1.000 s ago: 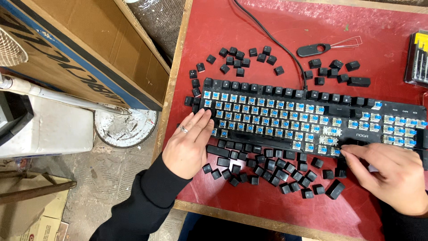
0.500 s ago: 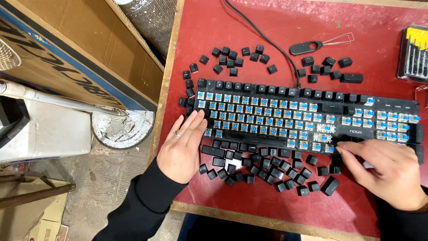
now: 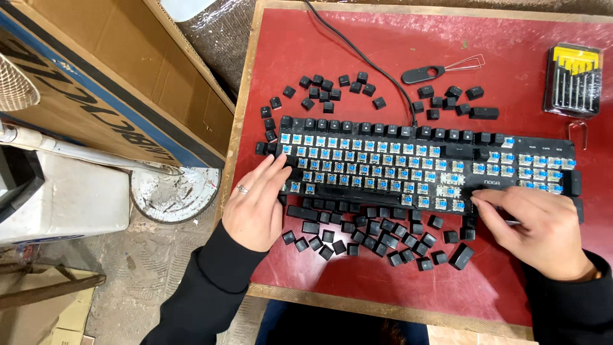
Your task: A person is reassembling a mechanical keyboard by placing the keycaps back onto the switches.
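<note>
Black keyboard (image 3: 421,166) (blue switches bared), keycaps (image 3: 377,233) scattered.

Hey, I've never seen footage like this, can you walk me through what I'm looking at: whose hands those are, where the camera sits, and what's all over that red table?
The camera is worn on a person's head and looks straight down, so both hands are their own. On the red table lies a black keyboard with most caps pulled off, showing blue switches. Loose black keycaps lie scattered in front of and behind it. The left hand rests flat on the keyboard's left end, holding nothing. The right hand touches its lower right edge; what it grips is unclear. Behind are a wire keycap puller and a small screwdriver set.
</note>
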